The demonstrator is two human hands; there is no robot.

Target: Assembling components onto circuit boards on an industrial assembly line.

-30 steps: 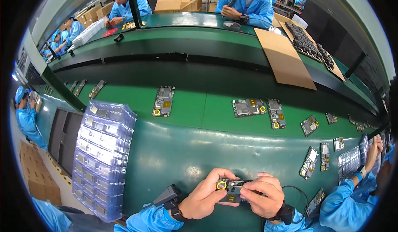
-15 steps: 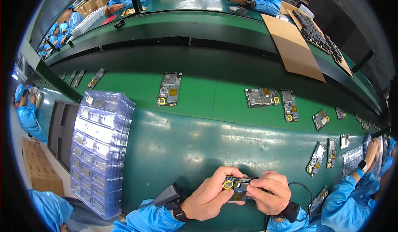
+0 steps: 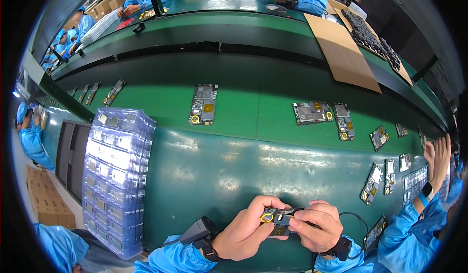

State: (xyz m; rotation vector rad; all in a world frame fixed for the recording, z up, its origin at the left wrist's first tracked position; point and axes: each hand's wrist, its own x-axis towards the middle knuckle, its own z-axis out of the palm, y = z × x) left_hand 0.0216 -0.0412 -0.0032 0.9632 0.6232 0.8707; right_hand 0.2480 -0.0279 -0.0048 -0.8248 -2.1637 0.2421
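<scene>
Low in the middle of the head view, my left hand [image 3: 247,229] grips a small dark circuit board [image 3: 280,231] by its edge, thumb on the near side. The board carries a yellow ring-shaped part [image 3: 266,217] and a gold patch. Over the board's right end, my right hand [image 3: 319,225] is closed in a pinch, thumb and forefinger together. A small pale piece shows by those fingertips, but its kind is too small to tell. Both hands are just above the green table [image 3: 219,175].
Left stands a tall stack of clear plastic trays [image 3: 117,175] holding parts. Along the green strip beyond lie several circuit boards [image 3: 204,105], more at right near a co-worker's hand [image 3: 438,161]. A cardboard sheet [image 3: 343,53] leans at the far right. A black cable [image 3: 363,224] loops by my right wrist.
My hands hold nearly the same pose on the board. The co-worker's hand at right has reached farther away, fingers now stretched. Boards in the middle of the green strip sit slightly farther right.
</scene>
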